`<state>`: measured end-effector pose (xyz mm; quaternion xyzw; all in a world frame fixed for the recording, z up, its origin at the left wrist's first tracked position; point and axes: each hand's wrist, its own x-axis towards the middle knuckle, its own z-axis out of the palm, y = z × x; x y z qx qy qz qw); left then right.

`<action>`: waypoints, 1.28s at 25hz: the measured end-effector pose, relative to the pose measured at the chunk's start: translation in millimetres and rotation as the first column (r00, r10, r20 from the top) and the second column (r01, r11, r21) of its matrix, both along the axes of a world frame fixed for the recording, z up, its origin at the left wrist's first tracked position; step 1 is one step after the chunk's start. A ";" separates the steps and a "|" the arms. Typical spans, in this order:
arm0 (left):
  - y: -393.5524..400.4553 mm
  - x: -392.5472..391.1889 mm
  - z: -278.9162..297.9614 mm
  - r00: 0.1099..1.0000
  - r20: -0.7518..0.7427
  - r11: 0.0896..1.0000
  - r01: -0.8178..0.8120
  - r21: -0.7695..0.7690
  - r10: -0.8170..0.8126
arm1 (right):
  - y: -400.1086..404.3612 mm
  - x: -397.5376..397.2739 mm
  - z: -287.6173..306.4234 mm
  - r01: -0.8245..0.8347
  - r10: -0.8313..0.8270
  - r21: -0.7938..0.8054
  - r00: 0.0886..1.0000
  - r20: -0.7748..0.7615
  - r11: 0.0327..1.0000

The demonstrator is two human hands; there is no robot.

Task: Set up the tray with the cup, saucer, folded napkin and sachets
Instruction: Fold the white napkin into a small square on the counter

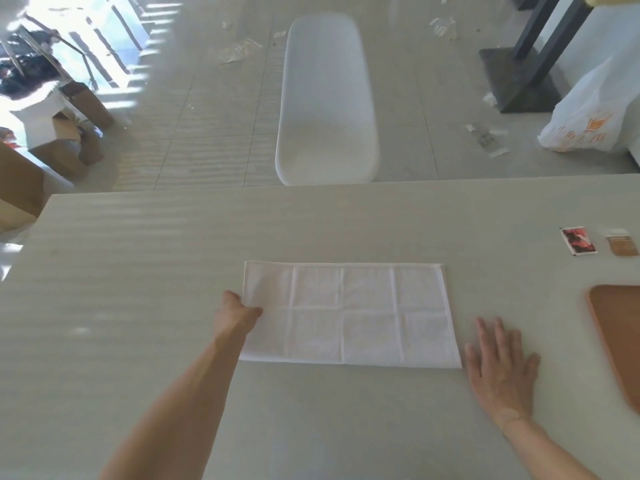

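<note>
White napkin (349, 315): left hand (235, 311) grip pinches its left edge; right hand (498, 372) flat beside.

Pale tiled room seen over a light bench

A white moulded chair (327, 102) stands just beyond the bench (138, 271), on a grey tiled floor (207, 109) littered with clear plastic scraps (240, 51). Strong striped daylight falls in at the upper left, over brown cardboard boxes (86, 109). At upper right stand a dark metal stand (519, 77) and a white plastic bag (585, 119).

A dining room or café: pale table (138, 271), white chair (325, 98), tiled floor (207, 116).
</note>
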<state>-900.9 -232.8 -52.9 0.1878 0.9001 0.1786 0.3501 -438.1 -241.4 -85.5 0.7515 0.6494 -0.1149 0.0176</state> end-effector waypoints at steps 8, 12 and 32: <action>-3.2 -2.8 33.3 0.948 0.251 0.981 0.182 0.069 -0.194 | -17.1 21.6 3.5 0.119 -0.119 -0.058 0.993 0.012 0.991; -1.3 3.3 71.7 0.905 0.272 0.940 0.284 0.189 -0.328 | -26.0 31.9 0.6 0.184 -0.182 0.040 0.982 -0.045 0.982; 76.8 258.5 74.0 0.692 0.426 0.812 0.512 0.281 -0.583 | -23.3 38.7 -4.1 0.193 -0.194 0.017 0.980 0.036 0.981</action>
